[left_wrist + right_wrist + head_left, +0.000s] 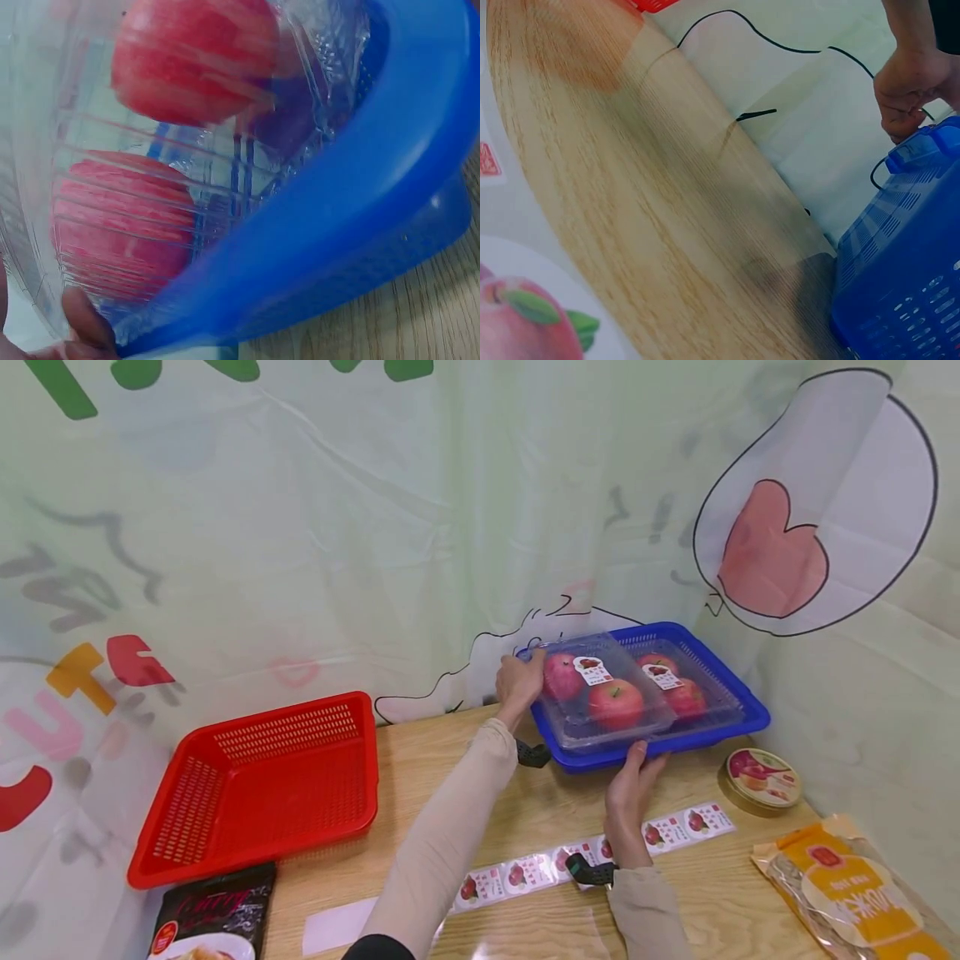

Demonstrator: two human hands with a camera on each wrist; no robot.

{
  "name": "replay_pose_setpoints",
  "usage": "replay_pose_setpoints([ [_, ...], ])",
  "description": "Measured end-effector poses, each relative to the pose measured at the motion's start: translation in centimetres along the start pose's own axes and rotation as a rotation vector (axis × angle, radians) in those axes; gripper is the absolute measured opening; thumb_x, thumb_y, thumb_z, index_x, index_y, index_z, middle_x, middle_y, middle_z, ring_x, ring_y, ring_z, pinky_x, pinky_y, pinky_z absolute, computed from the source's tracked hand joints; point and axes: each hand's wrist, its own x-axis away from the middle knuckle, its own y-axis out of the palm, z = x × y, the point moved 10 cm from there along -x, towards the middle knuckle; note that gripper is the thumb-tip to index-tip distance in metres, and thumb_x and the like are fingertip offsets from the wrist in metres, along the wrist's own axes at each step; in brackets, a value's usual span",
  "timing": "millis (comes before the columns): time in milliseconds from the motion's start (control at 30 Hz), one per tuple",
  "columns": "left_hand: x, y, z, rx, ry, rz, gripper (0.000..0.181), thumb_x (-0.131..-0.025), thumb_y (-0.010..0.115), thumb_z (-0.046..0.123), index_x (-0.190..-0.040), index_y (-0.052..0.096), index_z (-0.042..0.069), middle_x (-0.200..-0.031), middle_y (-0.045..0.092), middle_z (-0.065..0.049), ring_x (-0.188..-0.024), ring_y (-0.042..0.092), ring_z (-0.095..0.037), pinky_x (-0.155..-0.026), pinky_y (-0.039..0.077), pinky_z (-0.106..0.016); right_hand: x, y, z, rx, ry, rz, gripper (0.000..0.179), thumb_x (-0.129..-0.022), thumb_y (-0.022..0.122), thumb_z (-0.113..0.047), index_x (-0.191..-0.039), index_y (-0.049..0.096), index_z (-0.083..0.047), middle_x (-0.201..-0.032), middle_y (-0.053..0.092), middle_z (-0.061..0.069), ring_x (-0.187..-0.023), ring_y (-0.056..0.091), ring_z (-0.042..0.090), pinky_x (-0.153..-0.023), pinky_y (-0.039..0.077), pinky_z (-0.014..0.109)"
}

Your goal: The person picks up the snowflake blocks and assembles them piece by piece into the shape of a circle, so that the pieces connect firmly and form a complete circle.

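A blue plastic basket (pixel 573 762) is at the back right of the table, with two clear plastic boxes of red apples in it. The nearer left box (pixel 562 722) sits high and overlaps the other box (pixel 720 702); each has a white label with a fruit picture. My left hand (pixel 519 681) grips the basket's left end, its thumb by the rim and box in the left wrist view. At the front long side, my right hand (pixel 630 806) holds the rim with thumb up; its other fingers are partly hidden under the basket.
A red basket (pixel 292 793) stands at left, a black food packet (pixel 213 906) before it. A strip of fruit labels (pixel 517 875) lies along the table. A round tin (pixel 761 781) and an orange-and-clear food bag (pixel 855 893) are at right. A printed curtain (pixel 337 543) hangs behind.
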Motion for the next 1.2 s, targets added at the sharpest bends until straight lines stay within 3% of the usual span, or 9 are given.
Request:
replay_pose_setpoints([
  [133,0.0,-0.5,-0.4,-0.002,0.021,0.025,0.065,-0.094,0.061,0.063,-0.118,0.065,0.002,-0.109,0.075,-0.018,-0.097,0.072,-0.036,-0.085,0.056,-0.055,0.1,0.1,0.0,-0.004,-0.001,-0.003,0.08,-0.111,0.03,-0.057,-0.171,-0.008,-0.02,-0.18,-0.003,0.001,-0.165,-0.003,0.016,-0.134,-0.001,0.029],
  [333,4.0,-4.1,1.3,0.053,0.003,0.035,0.054,-0.098,0.063,0.051,-0.114,0.066,-0.001,-0.109,0.074,-0.02,-0.103,0.072,-0.038,-0.088,0.057,-0.052,0.3,0.4,0.2,-0.001,0.0,-0.01,0.08,-0.111,0.031,-0.057,-0.171,-0.009,-0.02,-0.18,-0.004,0.001,-0.165,-0.003,0.016,-0.134,-0.001,0.029],
  [433,4.6,-4.9,1.8,0.001,0.022,0.051,0.057,-0.1,0.059,0.054,-0.117,0.064,0.0,-0.111,0.074,-0.02,-0.105,0.072,-0.039,-0.089,0.057,-0.052,0.3,0.5,0.2,-0.002,-0.008,-0.013,0.081,-0.111,0.031,-0.057,-0.171,-0.009,-0.019,-0.18,-0.004,0.002,-0.165,-0.003,0.016,-0.134,-0.001,0.029],
  [600,5.0,-5.1,1.7,-0.058,0.051,-0.011,0.071,-0.103,0.051,0.064,-0.133,0.055,0.0,-0.113,0.073,-0.02,-0.1,0.074,-0.037,-0.087,0.058,-0.047,0.2,0.6,0.1,0.002,-0.015,-0.016,0.081,-0.111,0.03,-0.059,-0.17,-0.01,-0.021,-0.18,-0.005,0.001,-0.164,-0.003,0.015,-0.133,-0.001,0.028],
  [700,5.4,-4.7,1.2,-0.043,0.043,-0.092,0.07,-0.103,0.05,0.065,-0.131,0.053,0.001,-0.101,0.075,-0.018,-0.081,0.078,-0.034,-0.071,0.062,-0.039,0.3,0.6,0.2,-0.005,-0.014,-0.016,0.08,-0.111,0.03,-0.058,-0.171,-0.009,-0.022,-0.18,-0.004,0.001,-0.164,-0.002,0.015,-0.133,-0.001,0.028],
  [800,6.3,-4.5,1.4,0.016,0.039,-0.163,0.063,-0.102,0.058,0.058,-0.129,0.051,0.001,-0.096,0.073,-0.021,-0.062,0.077,-0.033,-0.05,0.06,-0.036,0.3,0.4,0.0,-0.012,-0.018,-0.01,0.079,-0.112,0.03,-0.057,-0.171,-0.008,-0.02,-0.18,-0.003,0.002,-0.165,-0.002,0.016,-0.133,-0.001,0.028],
  [900,7.5,-4.4,1.9,0.064,0.037,-0.206,0.062,-0.099,0.067,0.049,-0.133,0.047,0.0,-0.099,0.071,-0.025,-0.053,0.074,-0.029,-0.04,0.055,-0.033,0.2,0.2,-0.1,-0.005,-0.014,-0.004,0.079,-0.112,0.03,-0.057,-0.171,-0.008,-0.02,-0.18,-0.004,0.001,-0.164,-0.003,0.015,-0.133,-0.002,0.028],
  [1100,9.3,-4.3,2.3,0.033,0.073,-0.165,0.062,-0.099,0.069,0.046,-0.138,0.045,0.004,-0.099,0.071,-0.02,-0.052,0.069,-0.025,-0.042,0.052,-0.03,0.0,0.2,0.0,-0.004,-0.014,-0.006,0.079,-0.112,0.03,-0.057,-0.171,-0.009,-0.02,-0.18,-0.004,0.0,-0.164,-0.003,0.015,-0.133,-0.002,0.028],
  [1200,9.6,-4.4,2.4,0.027,0.113,-0.115,0.059,-0.098,0.068,0.047,-0.136,0.047,0.006,-0.101,0.071,-0.018,-0.066,0.071,-0.027,-0.057,0.057,-0.034,0.0,0.1,0.2,0.003,-0.007,-0.005,0.081,-0.111,0.03,-0.058,-0.17,-0.01,-0.02,-0.179,-0.005,0.0,-0.164,-0.004,0.015,-0.133,-0.002,0.029],
])
